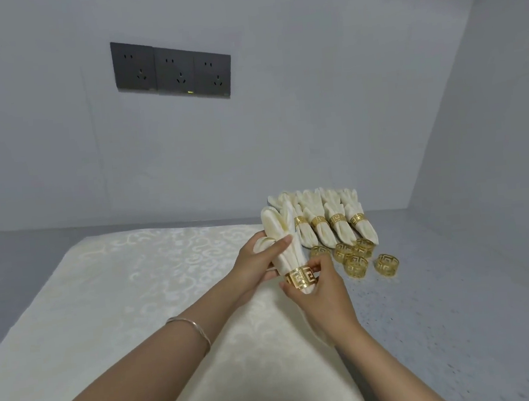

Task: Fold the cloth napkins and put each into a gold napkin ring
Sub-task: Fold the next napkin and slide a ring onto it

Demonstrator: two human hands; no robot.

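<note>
My left hand (pixel 259 262) grips a folded cream napkin (pixel 278 228) around its middle, held above the table. A gold napkin ring (pixel 301 278) sits round the napkin's lower end, and my right hand (pixel 322 295) pinches that ring with thumb and fingers. The napkin's fanned top points toward the wall. Behind it lie several finished napkins in gold rings (pixel 330 223), side by side. Several loose gold rings (pixel 355 256) stand on the table in front of them.
A stack of flat cream patterned cloths (pixel 122 311) covers the grey table (pixel 445 312) at left and centre. A dark socket panel (pixel 171 68) is on the wall behind. A side wall rises at the right.
</note>
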